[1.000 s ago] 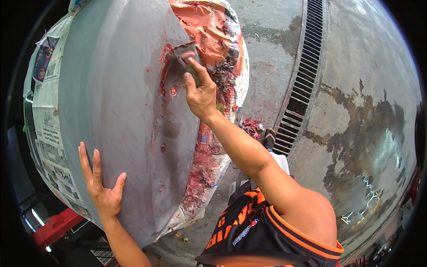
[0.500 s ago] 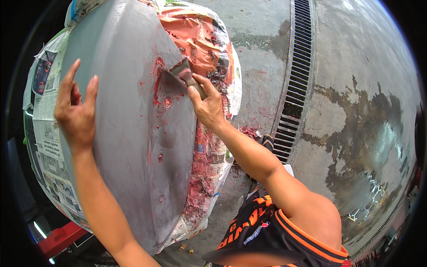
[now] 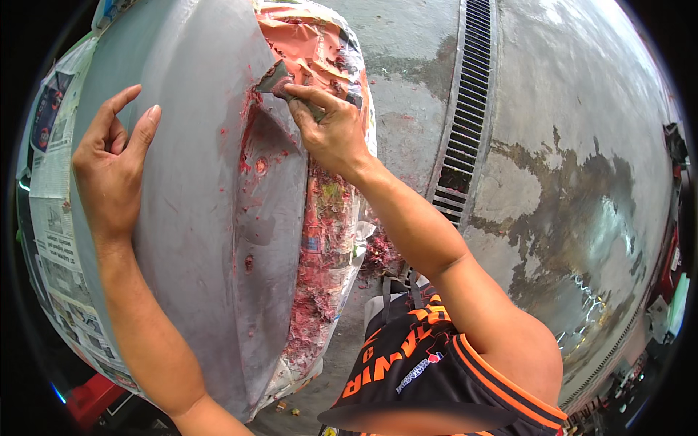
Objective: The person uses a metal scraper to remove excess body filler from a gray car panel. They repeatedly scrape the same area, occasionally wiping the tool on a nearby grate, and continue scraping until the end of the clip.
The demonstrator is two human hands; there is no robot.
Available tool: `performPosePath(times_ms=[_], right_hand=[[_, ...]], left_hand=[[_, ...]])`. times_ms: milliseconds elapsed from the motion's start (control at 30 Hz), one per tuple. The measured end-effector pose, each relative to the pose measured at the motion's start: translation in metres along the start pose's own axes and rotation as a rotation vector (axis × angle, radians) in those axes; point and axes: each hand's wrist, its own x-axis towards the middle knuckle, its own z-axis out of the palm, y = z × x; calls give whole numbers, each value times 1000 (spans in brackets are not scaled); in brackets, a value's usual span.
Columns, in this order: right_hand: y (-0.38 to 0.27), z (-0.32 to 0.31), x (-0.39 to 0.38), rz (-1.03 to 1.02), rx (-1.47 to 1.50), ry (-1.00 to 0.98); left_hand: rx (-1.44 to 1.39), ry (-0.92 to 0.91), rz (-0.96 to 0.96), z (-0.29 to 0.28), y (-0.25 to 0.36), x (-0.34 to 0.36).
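My right hand (image 3: 326,131) grips a dark putty scraper (image 3: 274,78) smeared with pink, its blade at the upper right edge of a grey, curved vehicle panel (image 3: 174,203). Just below the blade, red filler patches (image 3: 260,166) mark a recessed strip. My left hand (image 3: 109,167) is open over the panel's upper left, thumb and index finger apart and other fingers curled; I cannot tell whether it touches the surface. Crumpled masking paper (image 3: 327,269), heavily smeared red, borders the panel's right side.
Newspaper masking (image 3: 58,261) covers the left edge. A long drain grate (image 3: 465,131) runs through the stained concrete floor (image 3: 582,203). Red scraps (image 3: 382,251) lie on the floor beside the panel. A red metal piece (image 3: 98,400) shows at the lower left; clutter lines the far right rim.
My left hand has lifted from low on the panel and moved up and left. The scraper in my right hand has shifted left along the panel's edge, most recently upward.
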Motion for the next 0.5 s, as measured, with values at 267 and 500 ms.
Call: performPosePath(times_ms=[267, 500], right_hand=[[-19, -10, 3, 98, -120, -74], [-15, -10, -7, 152, -101, -27]], left_hand=[[-18, -16, -20, 1, 2, 2], [4, -16, -48, 2, 4, 1]])
